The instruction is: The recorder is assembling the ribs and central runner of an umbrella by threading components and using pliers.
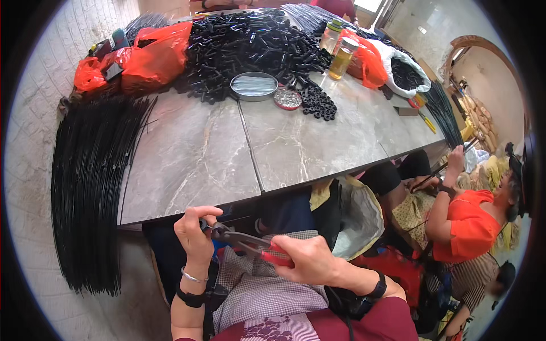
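Note:
Over my lap, just off the table's near edge, my right hand (310, 258) is closed round the red handles of a pair of pliers (244, 238). The dark jaws point left and meet my left hand (194, 232). Its fingers are closed on a small black piece (204, 224), mostly hidden by the fingers. Whether the jaws grip that piece cannot be made out. A thin dark rod runs right from near the jaws, just under the table edge.
The grey marbled table (193, 170) bears a heap of black tubes (256, 45), a round dish of thin pins (254, 86), a red-rimmed dish of small metal bits (288, 99) and black rings (319, 103). Long black rods (91, 182) overhang its left end. A person in orange (469, 227) sits right.

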`<act>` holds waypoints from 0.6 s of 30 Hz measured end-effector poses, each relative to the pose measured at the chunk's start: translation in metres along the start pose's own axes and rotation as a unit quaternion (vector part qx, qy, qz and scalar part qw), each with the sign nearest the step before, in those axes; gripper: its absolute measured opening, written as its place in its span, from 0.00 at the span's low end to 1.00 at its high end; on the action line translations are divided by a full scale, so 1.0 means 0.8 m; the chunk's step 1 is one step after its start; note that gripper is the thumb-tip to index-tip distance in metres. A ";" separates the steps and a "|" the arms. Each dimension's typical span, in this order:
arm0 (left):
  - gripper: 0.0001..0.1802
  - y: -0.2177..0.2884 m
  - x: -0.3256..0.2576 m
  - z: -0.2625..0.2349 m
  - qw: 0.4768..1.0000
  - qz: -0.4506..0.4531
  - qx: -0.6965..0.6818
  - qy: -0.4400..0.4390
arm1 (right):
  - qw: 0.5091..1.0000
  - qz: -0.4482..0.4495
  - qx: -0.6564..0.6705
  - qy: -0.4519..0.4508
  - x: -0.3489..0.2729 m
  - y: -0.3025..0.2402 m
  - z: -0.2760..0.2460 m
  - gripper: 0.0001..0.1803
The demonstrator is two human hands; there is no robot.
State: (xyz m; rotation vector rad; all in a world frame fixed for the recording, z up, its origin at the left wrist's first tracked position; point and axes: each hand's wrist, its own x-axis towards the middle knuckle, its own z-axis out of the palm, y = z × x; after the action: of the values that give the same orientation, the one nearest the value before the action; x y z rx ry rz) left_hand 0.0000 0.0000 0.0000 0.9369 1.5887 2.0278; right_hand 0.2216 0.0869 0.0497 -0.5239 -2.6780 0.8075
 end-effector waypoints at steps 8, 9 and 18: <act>0.27 0.008 0.000 0.008 0.992 0.085 0.094 0.018 | 0.861 0.190 0.433 -0.185 -0.001 -0.011 -0.004 0.25; 0.31 0.016 0.007 0.013 0.991 0.087 0.106 0.009 | 0.841 0.213 0.464 -0.176 0.003 -0.016 -0.008 0.25; 0.33 0.029 0.005 0.001 0.989 -0.082 -0.121 0.003 | 0.777 0.316 0.494 -0.228 0.020 -0.036 -0.014 0.25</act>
State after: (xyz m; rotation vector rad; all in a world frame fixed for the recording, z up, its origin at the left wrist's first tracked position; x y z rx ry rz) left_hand -0.0001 -0.0031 0.0234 0.6871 1.3369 2.0509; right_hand 0.2038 0.0764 0.0782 -1.0025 -1.8787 2.5656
